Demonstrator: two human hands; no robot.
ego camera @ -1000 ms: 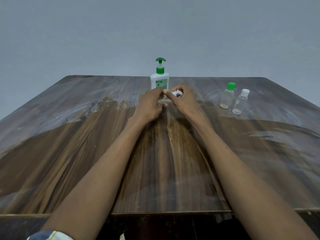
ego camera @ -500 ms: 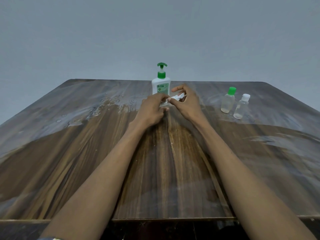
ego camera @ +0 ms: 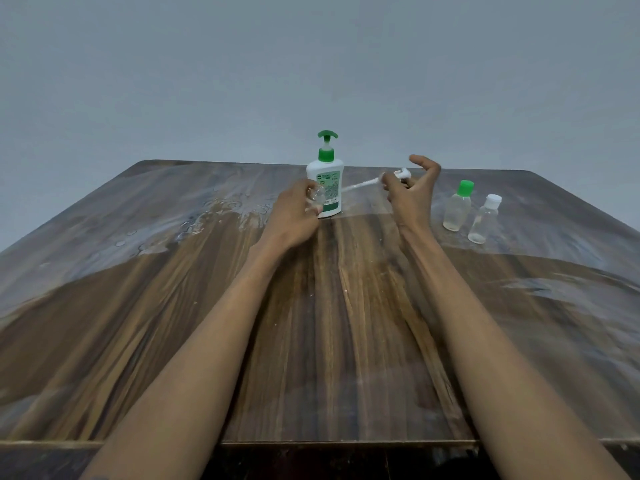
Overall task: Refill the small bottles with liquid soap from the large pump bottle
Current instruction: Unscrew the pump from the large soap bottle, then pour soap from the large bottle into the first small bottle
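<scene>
My left hand (ego camera: 294, 216) grips a tiny clear bottle (ego camera: 316, 197) just in front of the pump bottle (ego camera: 325, 188), right hand (ego camera: 412, 192) at 3 o'clock pinches its sprayer top (ego camera: 401, 174); light, probably slippery, so hold the body.

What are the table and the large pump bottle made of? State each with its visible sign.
Table: likely wood or wood-look laminate, glossy; streaked brown grain with pale glare.
Large pump bottle: apparently opaque white plastic, smooth, with a green plastic pump and a printed label.
</scene>
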